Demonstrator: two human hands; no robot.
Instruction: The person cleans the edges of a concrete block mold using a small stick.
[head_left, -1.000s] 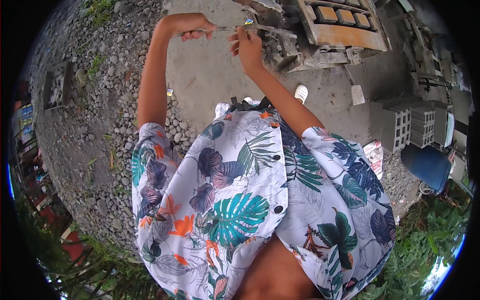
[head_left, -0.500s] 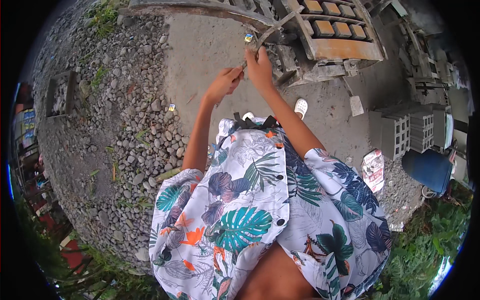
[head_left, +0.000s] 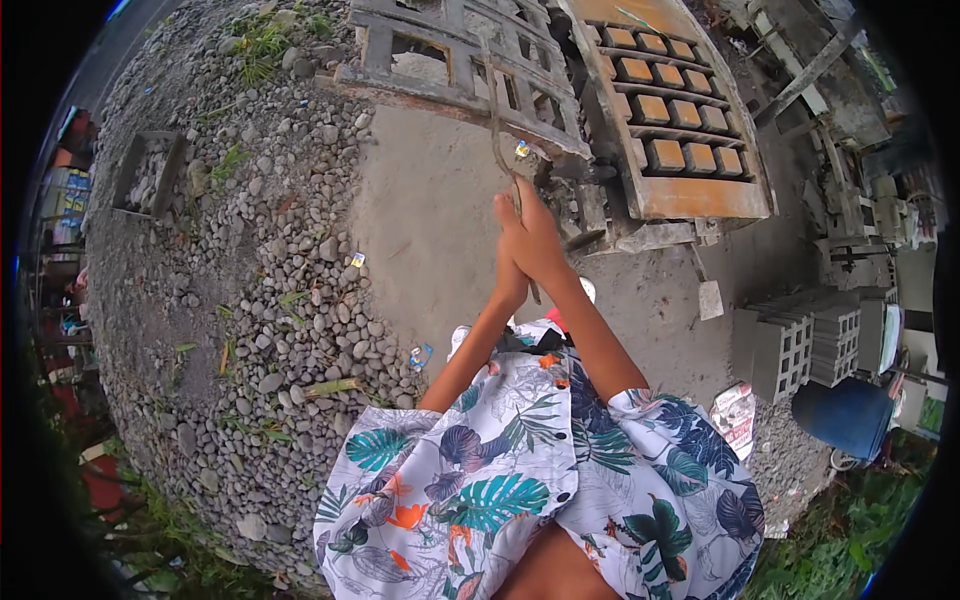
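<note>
A thin, slightly bent brownish stick or rod (head_left: pixel 494 110) runs through my two hands in front of my body. Its long end points away from me, over the grey slatted frame. My right hand (head_left: pixel 537 240) is closed around it, with the fingers wrapped on the far side. Just to the left, my left hand (head_left: pixel 508 262) presses close against the right one, also closed on the stick; its fingers are mostly hidden. A short lower end of the stick shows below the hands. Ahead to the right stands a rusty mould (head_left: pixel 695 200) with rows of orange-topped blocks (head_left: pixel 668 156).
The grey frame (head_left: pixel 375 60) with rectangular openings lies ahead of my hands. Loose stones (head_left: pixel 270 300) cover the ground on the left, beside a bare concrete strip (head_left: pixel 420 215). Hollow blocks (head_left: pixel 795 355), a blue container (head_left: pixel 845 415) and a printed sack (head_left: pixel 735 420) are at the right.
My hands have come together, the left moving right against the right hand. The stick has swung from pointing far right to pointing nearly straight ahead. More of the frame and mould shows.
</note>
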